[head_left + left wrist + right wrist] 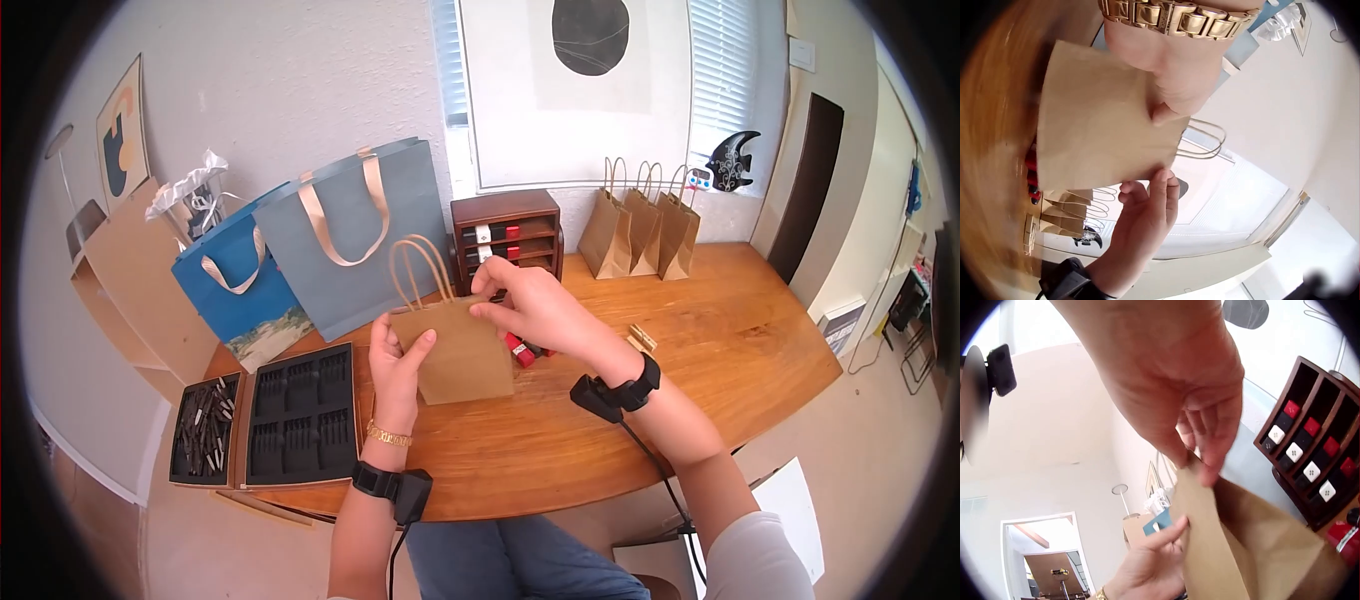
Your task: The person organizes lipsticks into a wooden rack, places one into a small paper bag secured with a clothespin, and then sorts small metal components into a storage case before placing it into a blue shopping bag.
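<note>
A small brown kraft paper bag with two twisted paper handles stands upright over the table in front of me. My left hand grips its left side, thumb flat on the front panel and fingers behind. At the top right corner, my right hand pinches the rim between thumb and fingers. In the right wrist view the mouth of the paper bag gapes apart below those fingertips. Behind the bag, small red and black items lie partly hidden on the wood.
A dark wooden rack holds red, white and black pieces. Three similar paper bags stand back right; larger blue and grey-blue gift bags stand left. Black compartmented trays lie front left, one with dark sticks. Small wooden pieces lie right.
</note>
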`<action>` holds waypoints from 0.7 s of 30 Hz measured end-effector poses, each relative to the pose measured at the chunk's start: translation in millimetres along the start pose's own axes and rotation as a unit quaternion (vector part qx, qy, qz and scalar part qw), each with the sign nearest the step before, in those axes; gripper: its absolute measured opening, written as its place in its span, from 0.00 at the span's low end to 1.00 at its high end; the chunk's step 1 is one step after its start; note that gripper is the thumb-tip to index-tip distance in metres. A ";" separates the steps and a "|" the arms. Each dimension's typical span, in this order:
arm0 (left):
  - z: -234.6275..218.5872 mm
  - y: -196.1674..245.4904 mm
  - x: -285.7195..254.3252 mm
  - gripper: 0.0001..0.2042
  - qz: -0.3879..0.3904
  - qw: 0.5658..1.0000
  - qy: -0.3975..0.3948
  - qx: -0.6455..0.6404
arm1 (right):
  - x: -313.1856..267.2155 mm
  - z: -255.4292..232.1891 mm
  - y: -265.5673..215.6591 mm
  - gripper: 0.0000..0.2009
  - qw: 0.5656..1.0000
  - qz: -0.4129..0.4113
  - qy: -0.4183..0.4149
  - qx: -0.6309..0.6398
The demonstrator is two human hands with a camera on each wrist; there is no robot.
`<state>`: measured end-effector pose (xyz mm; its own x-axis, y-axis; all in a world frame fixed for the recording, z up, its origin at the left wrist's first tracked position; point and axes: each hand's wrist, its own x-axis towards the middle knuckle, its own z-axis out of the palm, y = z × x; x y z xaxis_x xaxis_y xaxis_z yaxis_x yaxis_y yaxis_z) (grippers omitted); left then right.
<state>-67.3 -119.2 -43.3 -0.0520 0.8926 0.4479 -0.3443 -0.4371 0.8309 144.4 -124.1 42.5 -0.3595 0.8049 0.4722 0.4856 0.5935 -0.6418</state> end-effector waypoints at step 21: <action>-7.2 -11.8 1.2 0.15 -0.050 0.996 -0.029 0.066 | -68.5 -38.7 111.1 0.13 0.821 0.238 -0.214 -0.473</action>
<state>-70.1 -112.2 -55.0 0.0314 0.9259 0.3764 -0.2190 -0.3611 0.9065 253.8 -113.2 -37.7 -0.0985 0.9918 -0.0819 0.9807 0.1107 0.1610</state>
